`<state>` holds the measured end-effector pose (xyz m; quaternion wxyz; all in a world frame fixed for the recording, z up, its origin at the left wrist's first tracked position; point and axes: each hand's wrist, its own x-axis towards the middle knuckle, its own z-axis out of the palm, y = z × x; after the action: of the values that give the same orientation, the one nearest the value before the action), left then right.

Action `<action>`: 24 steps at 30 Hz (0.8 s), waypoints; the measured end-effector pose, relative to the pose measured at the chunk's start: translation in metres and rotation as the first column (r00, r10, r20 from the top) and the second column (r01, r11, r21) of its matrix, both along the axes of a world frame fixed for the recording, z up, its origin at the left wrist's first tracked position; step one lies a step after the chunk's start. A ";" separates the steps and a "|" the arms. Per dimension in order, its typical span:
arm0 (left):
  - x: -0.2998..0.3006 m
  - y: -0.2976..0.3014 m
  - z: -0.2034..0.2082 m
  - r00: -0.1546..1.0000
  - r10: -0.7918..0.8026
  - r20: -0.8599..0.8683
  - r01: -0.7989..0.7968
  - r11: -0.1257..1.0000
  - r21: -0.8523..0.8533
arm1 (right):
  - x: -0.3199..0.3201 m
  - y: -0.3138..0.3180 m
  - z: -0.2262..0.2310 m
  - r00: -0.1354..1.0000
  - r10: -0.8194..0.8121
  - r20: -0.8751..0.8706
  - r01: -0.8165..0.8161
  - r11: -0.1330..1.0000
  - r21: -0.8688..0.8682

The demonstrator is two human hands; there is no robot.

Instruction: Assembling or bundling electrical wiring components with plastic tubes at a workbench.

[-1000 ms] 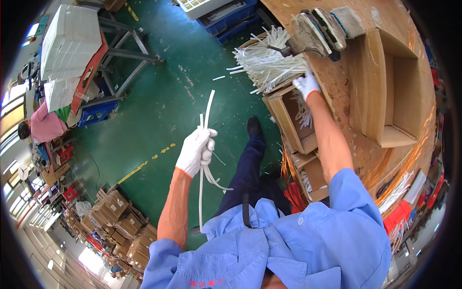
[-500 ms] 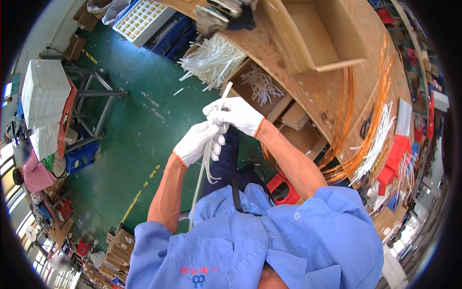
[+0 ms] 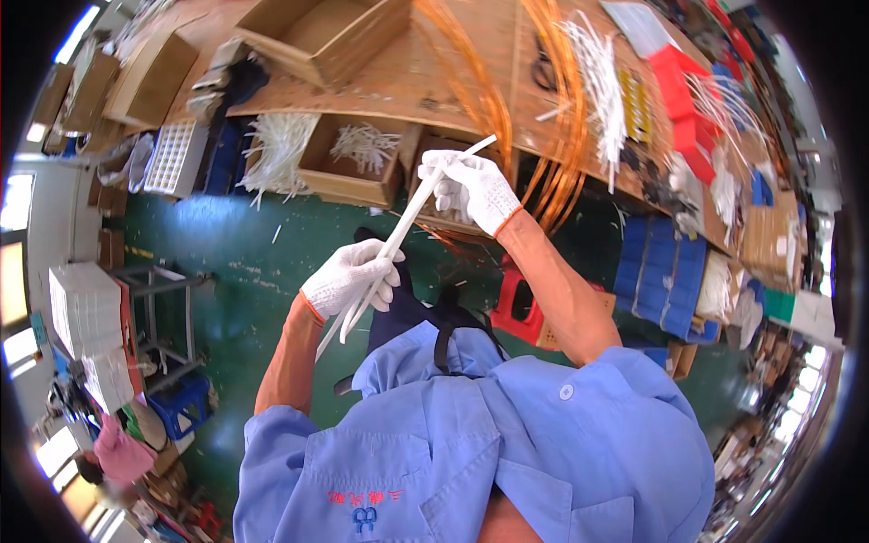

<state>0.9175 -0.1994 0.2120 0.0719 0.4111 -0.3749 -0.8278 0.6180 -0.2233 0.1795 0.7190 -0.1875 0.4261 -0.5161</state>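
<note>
While two gloved hands [image 3: 348, 279] [image 3: 472, 188] grip one bundle of white strips [image 3: 412, 213], one red stool [image 3: 534, 326] stands nearby.

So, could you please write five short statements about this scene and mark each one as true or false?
1. The left hand and right hand both hold white strips. True.
2. Both hands are bare. False: both wear white gloves.
3. Orange strands hang over the edge of the bench. True.
4. The floor is red. False: the floor is green.
5. An open box stands on the bench. True.
</note>
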 end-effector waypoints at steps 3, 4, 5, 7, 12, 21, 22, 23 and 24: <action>-0.046 0.015 0.011 0.994 -0.105 0.028 0.106 0.993 -0.044 | -0.041 0.042 0.015 0.999 -0.032 0.038 0.031 0.999 0.036; -0.059 0.018 0.014 0.992 -0.123 0.027 0.124 0.991 -0.050 | -0.052 0.051 0.020 0.998 -0.055 0.041 0.053 0.997 0.053; -0.070 0.019 0.017 0.987 -0.154 0.050 0.157 0.985 -0.071 | -0.061 0.058 0.024 0.996 -0.077 0.045 0.073 0.995 0.073; -0.091 0.017 0.017 0.978 -0.196 0.072 0.203 0.975 -0.096 | -0.081 0.068 0.019 0.991 -0.136 0.017 0.136 0.990 0.038; -0.104 0.009 0.009 0.991 -0.120 0.059 0.124 0.990 -0.064 | -0.108 0.075 0.011 0.932 -0.349 -0.102 0.353 0.935 0.025; -0.001 -0.011 -0.013 0.962 -0.154 0.226 0.175 0.982 -0.075 | -0.135 0.031 -0.039 0.886 -0.401 -0.234 0.438 0.890 0.130; 0.018 -0.006 -0.023 0.962 -0.032 0.271 0.056 0.995 -0.079 | -0.125 0.023 -0.042 0.867 -0.422 -0.263 0.468 0.872 0.145; 0.038 -0.001 -0.038 0.959 -0.009 0.285 0.032 0.996 -0.078 | -0.116 0.019 -0.045 0.844 -0.448 -0.295 0.505 0.848 0.157; 0.062 0.004 -0.051 0.903 0.188 0.386 -0.162 0.982 -0.099 | -0.116 0.017 -0.057 0.874 -0.435 -0.215 0.470 0.870 0.151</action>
<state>0.9791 -0.1958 0.1610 0.0822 0.5985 -0.3697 -0.7059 0.5016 -0.2065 0.1221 0.5525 -0.0538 0.5687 -0.6071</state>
